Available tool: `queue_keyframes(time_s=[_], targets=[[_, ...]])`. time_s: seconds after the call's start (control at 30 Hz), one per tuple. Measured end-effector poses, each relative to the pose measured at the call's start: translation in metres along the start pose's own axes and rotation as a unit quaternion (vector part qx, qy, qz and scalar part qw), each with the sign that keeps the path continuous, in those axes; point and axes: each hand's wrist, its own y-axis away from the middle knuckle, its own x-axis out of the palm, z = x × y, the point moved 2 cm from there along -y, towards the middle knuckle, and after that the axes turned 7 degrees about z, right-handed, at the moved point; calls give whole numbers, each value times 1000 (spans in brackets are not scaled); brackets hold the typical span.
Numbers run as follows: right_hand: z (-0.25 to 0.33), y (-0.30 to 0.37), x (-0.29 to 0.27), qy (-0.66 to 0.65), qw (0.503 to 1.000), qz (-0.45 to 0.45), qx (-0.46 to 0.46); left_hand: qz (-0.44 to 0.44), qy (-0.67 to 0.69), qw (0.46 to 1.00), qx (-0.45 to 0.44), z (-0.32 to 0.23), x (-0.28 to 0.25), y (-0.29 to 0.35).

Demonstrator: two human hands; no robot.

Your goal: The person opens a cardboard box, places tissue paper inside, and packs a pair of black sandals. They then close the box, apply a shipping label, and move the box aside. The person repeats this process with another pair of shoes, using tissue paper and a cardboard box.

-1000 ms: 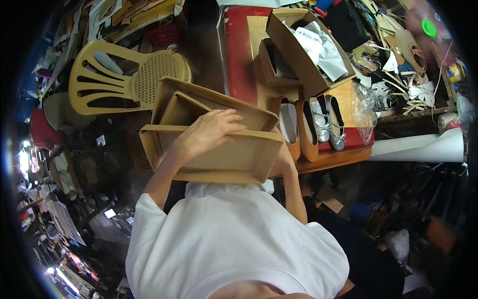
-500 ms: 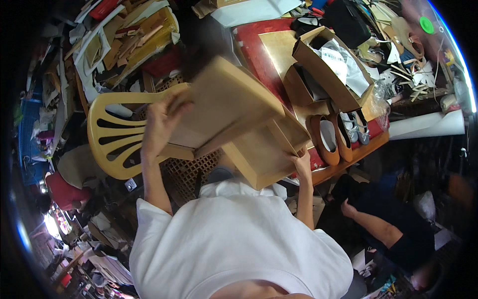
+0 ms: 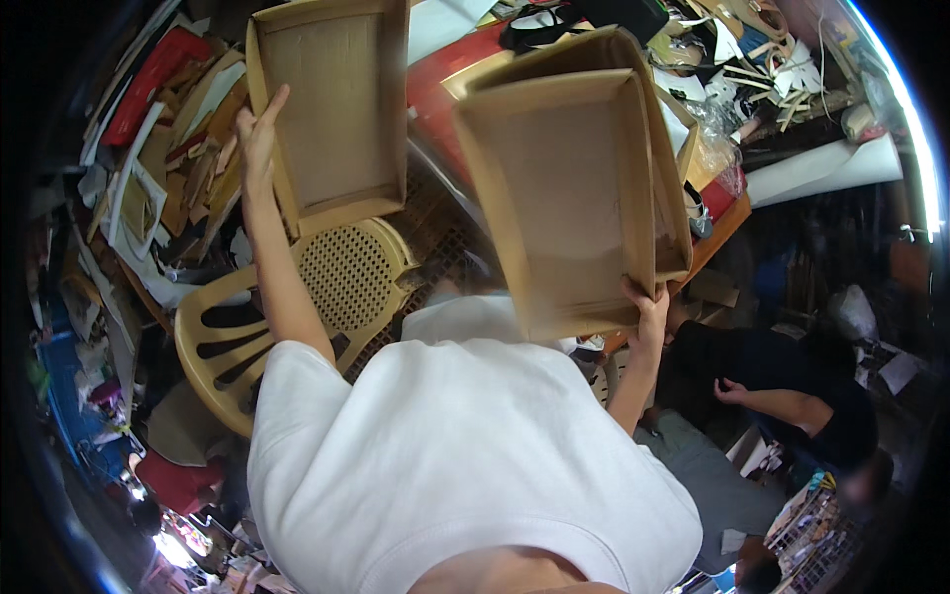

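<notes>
My left hand (image 3: 259, 144) grips the left side of a shallow brown cardboard tray (image 3: 336, 109), raised at the upper left, its hollow side showing. My right hand (image 3: 648, 309) is closed on the lower right corner of another shallow cardboard tray (image 3: 559, 198). Behind this one a further cardboard box (image 3: 675, 218) sticks out along the top and right. I cannot tell whether my right hand holds that one too. The two trays are apart from each other, and the inside of each looks bare.
A beige plastic chair (image 3: 356, 277) stands at the left. Beyond it lie piled scraps (image 3: 203, 148). A red-edged table (image 3: 455, 54) is partly hidden by the cardboard, with a white roll (image 3: 826, 173) at its right. A person in dark clothes (image 3: 826, 381) is close on the right.
The two cardboard pieces have come apart: my left hand has carried its tray up and left, uncovering the chair seat. My right hand's tray has moved right and up, now covering the brown shoes.
</notes>
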Motion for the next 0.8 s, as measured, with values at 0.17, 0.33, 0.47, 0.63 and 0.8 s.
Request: queue_keyframes(time_s=[0.17, 0.33, 0.47, 0.63, 0.8], targets=[[8, -50, 34, -111, 993, -18, 34, 0, 47, 998, 45, 19, 70, -97], [17, -101, 100, -187, 982, 7, 37, 80, 64, 995, 19, 22, 121, -197], [24, -138, 151, -208, 977, -15, 48, 158, 33, 987, 6, 35, 165, -281], [22, -205, 233, -273, 959, -69, 38, 248, 87, 964, -48, 7, 226, -325], [17, -269, 284, -310, 939, -152, 9, 495, 306, 809, -88, -48, 245, -260]])
